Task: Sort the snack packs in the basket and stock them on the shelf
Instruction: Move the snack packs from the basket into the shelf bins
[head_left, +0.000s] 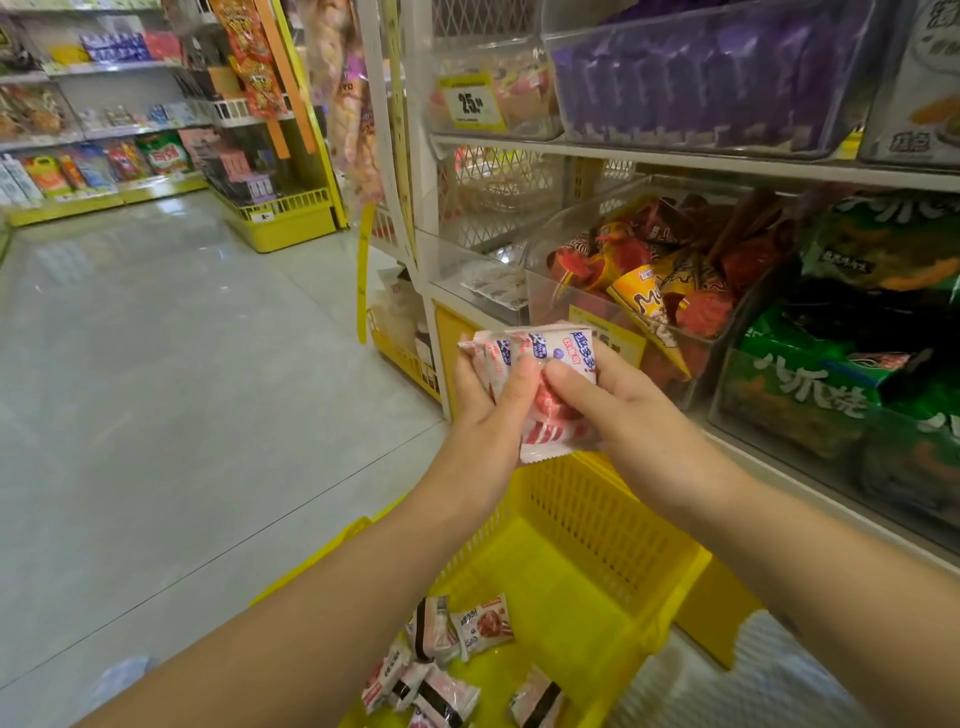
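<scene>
The left hand has its fingers curled round a stack of snack packs, and the right hand pinches the same stack. Below the fingers, a yellow basket holds loose packs.

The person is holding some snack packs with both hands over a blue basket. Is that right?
Almost. The basket is yellow, not blue. The head view shows it below the hands. The rest is right: the left hand and right hand hold the snack packs together over it.
</scene>
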